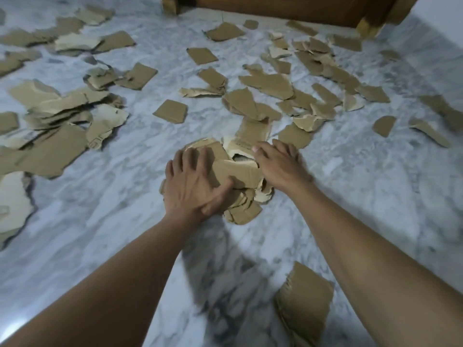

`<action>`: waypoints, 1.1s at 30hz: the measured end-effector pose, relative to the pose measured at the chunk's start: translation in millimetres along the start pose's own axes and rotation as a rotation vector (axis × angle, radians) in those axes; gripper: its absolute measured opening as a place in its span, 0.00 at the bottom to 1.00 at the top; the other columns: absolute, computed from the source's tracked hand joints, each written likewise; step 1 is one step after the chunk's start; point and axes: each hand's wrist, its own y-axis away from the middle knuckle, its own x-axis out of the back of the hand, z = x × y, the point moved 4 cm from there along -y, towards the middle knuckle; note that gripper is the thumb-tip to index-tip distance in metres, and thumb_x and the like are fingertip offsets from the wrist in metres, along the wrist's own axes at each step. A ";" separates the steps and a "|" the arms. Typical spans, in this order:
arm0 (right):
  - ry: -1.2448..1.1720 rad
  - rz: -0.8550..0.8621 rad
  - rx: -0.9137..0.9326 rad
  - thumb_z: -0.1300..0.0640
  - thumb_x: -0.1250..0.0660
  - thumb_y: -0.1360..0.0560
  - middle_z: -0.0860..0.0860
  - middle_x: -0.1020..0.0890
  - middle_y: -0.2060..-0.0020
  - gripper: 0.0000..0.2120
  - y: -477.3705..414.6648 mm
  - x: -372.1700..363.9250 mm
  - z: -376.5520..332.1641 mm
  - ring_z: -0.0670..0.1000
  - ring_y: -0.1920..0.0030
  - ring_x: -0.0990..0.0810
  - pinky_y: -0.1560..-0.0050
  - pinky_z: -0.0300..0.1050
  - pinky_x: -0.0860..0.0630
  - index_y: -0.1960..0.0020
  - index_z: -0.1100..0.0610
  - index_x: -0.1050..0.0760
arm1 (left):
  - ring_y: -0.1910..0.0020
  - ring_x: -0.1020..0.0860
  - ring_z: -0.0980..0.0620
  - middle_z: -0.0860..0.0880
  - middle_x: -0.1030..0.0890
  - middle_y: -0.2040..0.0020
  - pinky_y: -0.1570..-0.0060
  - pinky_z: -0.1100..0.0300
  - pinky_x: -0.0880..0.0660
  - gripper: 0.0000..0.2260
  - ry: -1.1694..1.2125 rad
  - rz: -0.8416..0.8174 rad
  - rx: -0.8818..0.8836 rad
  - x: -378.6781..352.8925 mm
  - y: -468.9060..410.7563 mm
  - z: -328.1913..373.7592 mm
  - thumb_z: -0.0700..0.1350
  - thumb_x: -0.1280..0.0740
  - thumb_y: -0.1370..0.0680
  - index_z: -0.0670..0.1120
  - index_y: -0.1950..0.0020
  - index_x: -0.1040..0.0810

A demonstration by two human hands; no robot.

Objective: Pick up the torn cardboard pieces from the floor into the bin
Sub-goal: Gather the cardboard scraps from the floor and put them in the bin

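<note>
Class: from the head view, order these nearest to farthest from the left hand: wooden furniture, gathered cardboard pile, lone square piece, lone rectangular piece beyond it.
1. Gathered cardboard pile: under the left hand, touching it.
2. Lone square piece: just ahead, slightly to the left.
3. Lone rectangular piece: farther ahead on the floor.
4. Wooden furniture: at the far edge of the floor.

view: one head-worn wide-angle camera, single view only
position: above the gathered cardboard pile (238,171), on its near side
facing: forward and steeply down at the marble floor (125,221); pile about mid-frame
nearness: close; left hand (195,184) and right hand (278,164) rest on the pile, forearms run down to the bottom edge
far limit: wooden furniture (275,8) well beyond the pile, cut by the top edge
blur: slight motion blur near the pile
</note>
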 end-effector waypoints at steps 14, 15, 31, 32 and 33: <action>-0.048 0.128 -0.066 0.33 0.44 0.21 0.55 0.38 0.22 0.32 80.0 -23.4 -19.9 0.61 0.22 0.44 0.26 0.63 0.46 0.21 0.43 0.43 | 0.32 0.36 0.38 0.42 0.33 0.28 0.35 0.44 0.38 0.42 -0.097 -0.011 0.078 3.0 29.6 7.6 0.72 0.53 0.26 0.47 0.20 0.44; -0.043 0.175 -0.090 0.35 0.41 0.21 0.56 0.36 0.24 0.32 87.4 -22.6 -24.4 0.62 0.25 0.39 0.29 0.62 0.41 0.21 0.46 0.42 | 0.34 0.35 0.38 0.42 0.33 0.29 0.36 0.44 0.38 0.41 -0.092 -0.006 0.107 3.5 35.1 9.3 0.72 0.52 0.26 0.47 0.20 0.43; -0.622 -0.063 -0.228 0.54 0.18 0.32 0.47 0.22 0.44 0.30 139.5 2.7 -21.8 0.50 0.46 0.23 0.51 0.43 0.26 0.34 0.54 0.27 | 0.33 0.37 0.38 0.42 0.32 0.30 0.36 0.44 0.40 0.38 0.126 -0.141 0.204 15.1 90.3 19.6 0.73 0.48 0.30 0.50 0.30 0.30; -0.598 -0.072 -0.223 0.54 0.19 0.31 0.48 0.22 0.44 0.30 144.9 3.2 -20.7 0.50 0.46 0.23 0.53 0.43 0.28 0.34 0.54 0.27 | 0.34 0.38 0.38 0.43 0.32 0.31 0.36 0.44 0.40 0.36 0.129 -0.150 0.191 15.4 98.4 19.7 0.73 0.48 0.30 0.51 0.32 0.29; -0.569 -0.079 -0.225 0.53 0.19 0.31 0.48 0.22 0.43 0.30 152.4 2.3 -18.2 0.50 0.46 0.23 0.55 0.43 0.28 0.34 0.54 0.27 | 0.33 0.38 0.38 0.44 0.32 0.31 0.35 0.44 0.41 0.35 0.139 -0.157 0.177 15.2 108.4 19.5 0.73 0.48 0.29 0.51 0.32 0.29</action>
